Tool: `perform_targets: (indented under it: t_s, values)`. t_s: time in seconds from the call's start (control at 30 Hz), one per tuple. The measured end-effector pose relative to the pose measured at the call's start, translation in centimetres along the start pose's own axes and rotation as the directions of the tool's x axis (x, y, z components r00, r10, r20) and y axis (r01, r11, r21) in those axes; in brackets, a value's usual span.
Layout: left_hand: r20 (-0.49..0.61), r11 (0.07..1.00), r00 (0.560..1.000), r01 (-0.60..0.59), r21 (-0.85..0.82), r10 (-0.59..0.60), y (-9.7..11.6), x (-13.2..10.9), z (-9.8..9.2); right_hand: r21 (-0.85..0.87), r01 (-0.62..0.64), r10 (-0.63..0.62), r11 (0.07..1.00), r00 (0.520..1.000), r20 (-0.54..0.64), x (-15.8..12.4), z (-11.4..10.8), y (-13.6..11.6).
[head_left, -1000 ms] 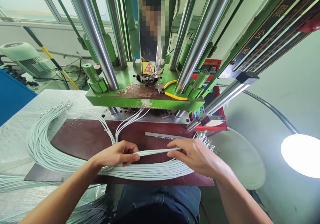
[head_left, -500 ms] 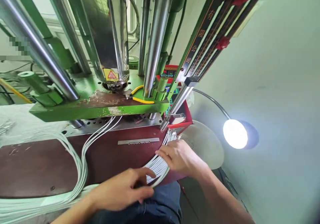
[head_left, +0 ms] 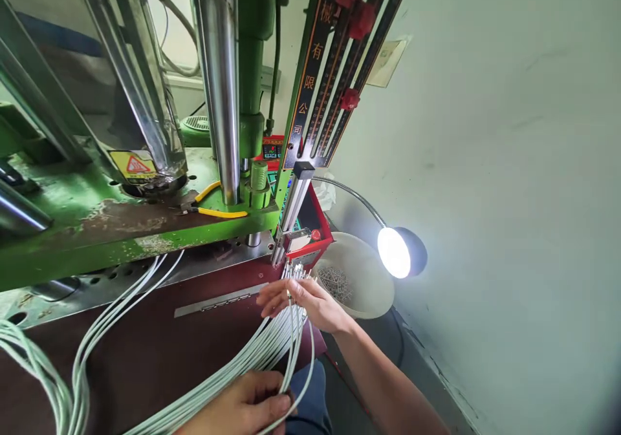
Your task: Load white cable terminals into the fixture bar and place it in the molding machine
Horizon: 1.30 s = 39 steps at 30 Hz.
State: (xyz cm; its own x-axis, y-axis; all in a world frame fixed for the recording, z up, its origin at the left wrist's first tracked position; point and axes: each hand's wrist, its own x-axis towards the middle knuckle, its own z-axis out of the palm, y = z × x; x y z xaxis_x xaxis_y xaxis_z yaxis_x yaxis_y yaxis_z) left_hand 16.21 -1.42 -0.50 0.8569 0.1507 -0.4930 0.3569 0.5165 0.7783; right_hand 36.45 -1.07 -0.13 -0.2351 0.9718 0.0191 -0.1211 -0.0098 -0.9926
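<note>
My left hand (head_left: 252, 404), low in the view, is closed with thumb and fingers around a few white cables (head_left: 294, 351). Higher up, my right hand (head_left: 310, 300) grips those same cables near their ends, its thumb pressed over them. A thick bundle of white cables (head_left: 233, 364) lies on the dark red table (head_left: 145, 351) behind my hands. The bundle's metal-tipped ends (head_left: 297, 271) gather just beyond my right hand. Further left, more white cables (head_left: 116, 309) run into the green press (head_left: 160, 244).
Yellow-handled pliers (head_left: 220, 213) lie on the press's green plate. A metal strip (head_left: 218, 300) is fixed on the table. Right of the table are a red control box (head_left: 317, 212), a pale bin (head_left: 371, 289) holding small scraps, and a lit lamp (head_left: 394, 253).
The view has swung right and nearer the cable ends. My left hand has closed on a few cables, and they now stand out from the bundle, between both hands.
</note>
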Motion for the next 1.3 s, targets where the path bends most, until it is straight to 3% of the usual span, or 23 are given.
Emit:
perform_targets:
  t_s: [0.1,0.2,0.27,0.33,0.47,0.6,0.73,0.83,0.9,0.97,1.03,1.1,1.2,1.3]
  values:
    - [-0.032,0.981,0.998,-0.057,-0.188,0.052,1.1,2.5,1.7,-0.009,-0.05,0.051,0.999,0.997,0.063,0.4,1.2,-0.2]
    - [-0.148,0.861,0.97,-0.238,-0.449,0.191,1.1,4.8,3.0,-0.129,-0.092,0.094,0.987,0.995,0.012,-0.4,1.2,-1.2]
    - [-0.211,0.795,0.946,-0.32,-0.515,0.245,0.3,5.9,3.0,-0.258,-0.126,0.101,0.958,0.989,-0.11,-1.0,0.4,-1.5]
    - [-0.282,0.742,0.921,-0.383,-0.55,0.267,-0.7,6.7,2.5,-0.435,-0.198,0.148,0.878,0.978,-0.147,-1.1,-0.5,-0.9]
    - [-0.365,0.698,0.889,-0.447,-0.559,0.277,-2.1,7.4,1.6,-0.559,-0.22,0.232,0.799,0.971,-0.05,-0.2,-0.7,0.5]
    - [-0.356,0.702,0.881,-0.467,-0.538,0.313,-2.3,6.7,1.2,-0.611,-0.191,0.261,0.768,0.965,0.026,1.0,0.6,0.2]
    - [-0.411,0.704,0.861,-0.49,-0.514,0.3,-2.7,5.2,1.0,-0.669,-0.081,0.341,0.739,0.901,0.268,2.0,2.3,-1.0]
    - [-0.498,0.671,0.833,-0.513,-0.535,0.24,-2.7,3.5,1.0,-0.611,0.008,0.277,0.791,0.887,0.37,3.2,3.6,-1.2]
    - [-0.526,0.666,0.826,-0.51,-0.543,0.203,-2.4,2.3,0.7,-0.621,0.011,0.175,0.784,0.955,0.238,4.5,3.9,-0.7]
    - [-0.527,0.693,0.821,-0.51,-0.51,0.217,-1.9,1.3,0.4,-0.761,0.028,0.016,0.649,0.999,0.05,5.9,3.7,0.5]
    - [-0.548,0.716,0.803,-0.523,-0.462,0.233,-1.6,0.5,0.3,-0.892,0.021,-0.028,0.452,1.0,0.01,7.2,3.5,2.0]
    - [-0.562,0.727,0.793,-0.528,-0.439,0.237,-1.5,0.0,0.4,-0.941,0.044,-0.014,0.336,0.999,0.041,7.9,3.5,3.3]
    - [-0.551,0.74,0.801,-0.514,-0.434,0.233,-1.5,-0.3,0.8,-0.957,0.088,-0.019,0.275,0.996,0.087,8.0,4.0,4.2]
    - [-0.543,0.778,0.799,-0.505,-0.374,0.258,-1.4,-0.1,0.9,-0.95,0.04,-0.051,0.31,0.998,0.026,6.7,4.1,3.1]
